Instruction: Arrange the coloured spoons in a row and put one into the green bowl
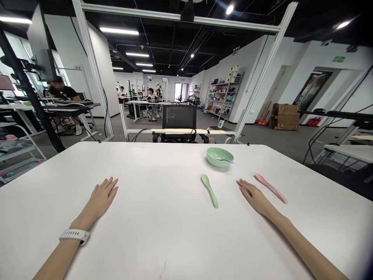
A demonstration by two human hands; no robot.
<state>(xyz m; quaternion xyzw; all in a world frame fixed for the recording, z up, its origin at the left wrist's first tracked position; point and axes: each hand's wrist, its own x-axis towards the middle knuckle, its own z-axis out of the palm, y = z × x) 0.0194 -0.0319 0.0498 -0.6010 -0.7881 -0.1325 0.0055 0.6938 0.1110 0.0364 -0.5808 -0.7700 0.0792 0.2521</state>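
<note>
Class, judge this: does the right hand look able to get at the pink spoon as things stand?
Probably yes. The right hand lies flat and empty on the table, close beside the pink spoon, with only bare tabletop between them; the green spoon lies on its other side.

an open-plan office fitted out as a lab is shown. rows of desks (145,103) with seated people (152,98) are seen under strip lights (119,30) and a black exposed ceiling (163,42). a white counter (175,225) is enclosed by an aluminium frame (93,77). a shelving unit (224,91) stocked with boxes is set against the far wall, and grey carpet (262,134) is laid throughout.
</note>
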